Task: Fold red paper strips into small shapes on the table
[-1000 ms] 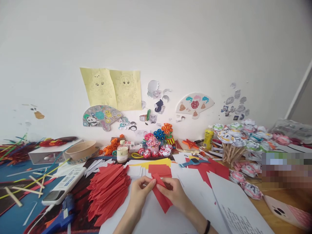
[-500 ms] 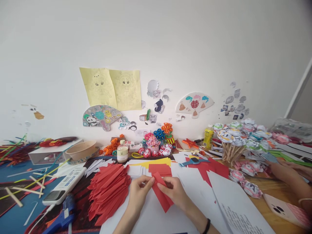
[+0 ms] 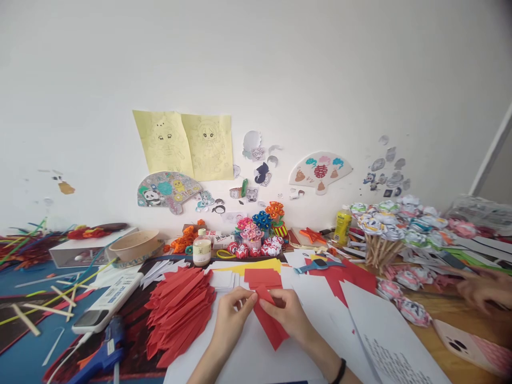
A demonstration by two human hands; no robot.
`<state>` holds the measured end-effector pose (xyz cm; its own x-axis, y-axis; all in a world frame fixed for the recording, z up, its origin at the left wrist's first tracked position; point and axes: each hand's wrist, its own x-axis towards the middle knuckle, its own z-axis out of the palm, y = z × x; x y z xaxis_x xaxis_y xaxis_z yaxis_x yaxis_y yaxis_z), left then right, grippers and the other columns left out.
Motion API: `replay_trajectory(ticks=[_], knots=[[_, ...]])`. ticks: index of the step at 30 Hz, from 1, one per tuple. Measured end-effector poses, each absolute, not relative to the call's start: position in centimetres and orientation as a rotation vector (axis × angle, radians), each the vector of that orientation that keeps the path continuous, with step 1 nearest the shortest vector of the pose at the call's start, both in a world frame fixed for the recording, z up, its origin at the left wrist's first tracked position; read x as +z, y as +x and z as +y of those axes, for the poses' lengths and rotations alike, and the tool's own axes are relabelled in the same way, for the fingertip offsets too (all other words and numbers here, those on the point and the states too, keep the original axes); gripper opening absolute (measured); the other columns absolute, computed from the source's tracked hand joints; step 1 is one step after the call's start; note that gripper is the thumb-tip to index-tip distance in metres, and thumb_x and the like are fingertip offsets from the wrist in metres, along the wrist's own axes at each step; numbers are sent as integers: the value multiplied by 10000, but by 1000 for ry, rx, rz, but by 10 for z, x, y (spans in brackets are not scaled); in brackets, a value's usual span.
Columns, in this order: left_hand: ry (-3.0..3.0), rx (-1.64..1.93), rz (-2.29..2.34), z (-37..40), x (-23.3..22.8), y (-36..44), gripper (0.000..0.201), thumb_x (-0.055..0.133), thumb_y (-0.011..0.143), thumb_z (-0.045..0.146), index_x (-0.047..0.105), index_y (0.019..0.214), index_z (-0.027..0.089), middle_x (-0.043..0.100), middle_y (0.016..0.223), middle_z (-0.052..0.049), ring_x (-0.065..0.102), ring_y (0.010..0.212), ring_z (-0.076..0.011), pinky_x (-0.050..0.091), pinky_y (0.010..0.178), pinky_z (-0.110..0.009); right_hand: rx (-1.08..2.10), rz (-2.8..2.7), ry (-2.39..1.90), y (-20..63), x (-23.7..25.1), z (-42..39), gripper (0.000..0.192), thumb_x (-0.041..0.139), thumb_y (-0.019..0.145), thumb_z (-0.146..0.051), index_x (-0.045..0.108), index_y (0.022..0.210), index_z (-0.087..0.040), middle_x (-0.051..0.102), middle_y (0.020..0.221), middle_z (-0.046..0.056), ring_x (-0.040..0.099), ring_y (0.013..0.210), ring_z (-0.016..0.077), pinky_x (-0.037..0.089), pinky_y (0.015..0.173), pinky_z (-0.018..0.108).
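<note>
Head view: left hand (image 3: pixel 231 316) and right hand (image 3: pixel 286 313) both pinching the top of a folded red paper strip (image 3: pixel 272 326), fingertips pressed together on the fold, low in the middle over white paper sheets (image 3: pixel 248 357). Just left, a pile of folded red paper strips (image 3: pixel 178 312). Far right, another person's blurred hand (image 3: pixel 482 288). Bare white paper below the hands.

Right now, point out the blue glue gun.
The blue glue gun lies at the head view's lower left, in front of the white remote, left of the red paper stack.
</note>
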<state>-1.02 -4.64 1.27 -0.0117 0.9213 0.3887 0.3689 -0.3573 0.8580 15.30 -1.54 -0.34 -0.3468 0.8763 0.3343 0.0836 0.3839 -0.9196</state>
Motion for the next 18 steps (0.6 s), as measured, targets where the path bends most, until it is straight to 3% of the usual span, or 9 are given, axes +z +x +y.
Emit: replay_trajectory(ticks=[5, 18], knots=[[1651, 1350, 1382, -44, 11, -13, 290, 606, 786, 439, 716, 786, 172, 716, 799, -56, 591, 712, -195, 411, 595, -238, 1033, -1737, -852, 153, -2, -16, 455, 602, 789, -436, 338, 519, -181, 235, 560, -57, 234, 538, 85, 180, 468, 232], [1506, 1430, 1161, -46, 16, -12, 285, 655, 753, 421, 679, 694, 144, 662, 710, -45, 567, 700, -178, 451, 654, -239, 1180, -1732, -765, 151, 3, -21, 472, 606, 778, -480, 345, 520, -182, 268, 549, -58, 252, 530, 82, 206, 462, 223]])
